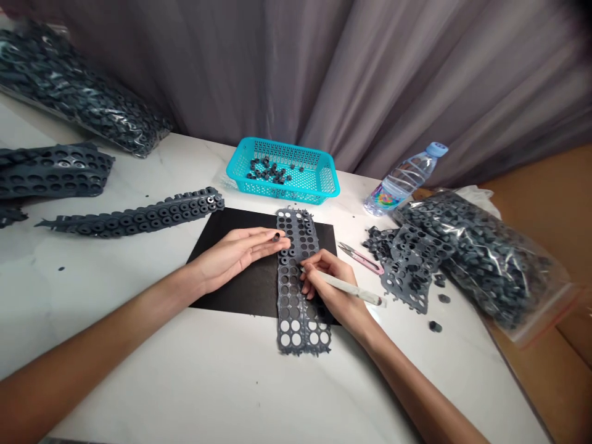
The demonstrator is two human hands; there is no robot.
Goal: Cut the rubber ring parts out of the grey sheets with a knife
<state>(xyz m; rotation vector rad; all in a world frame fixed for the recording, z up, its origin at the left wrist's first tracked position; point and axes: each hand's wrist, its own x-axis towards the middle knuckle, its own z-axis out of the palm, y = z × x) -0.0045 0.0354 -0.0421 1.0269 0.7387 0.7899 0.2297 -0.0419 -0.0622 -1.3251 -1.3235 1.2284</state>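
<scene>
The right hand (pixel 330 279) grasps a pale, pen-like tool (pixel 345 285) near its tip, over the rubber strip (pixel 304 327). The left hand (pixel 231 256) pinches a small black ring (pixel 276 237) at its fingertips beside the strip. The strip lies partly on a black mat (pixel 240 287), its near end on the white table (pixel 208 382). Steadying the strip flat and guiding the tool with short, light strokes should serve best. The strip looks matte and flexible, with rows of round holes and ragged ends; the ring is a stubby cylinder.
</scene>
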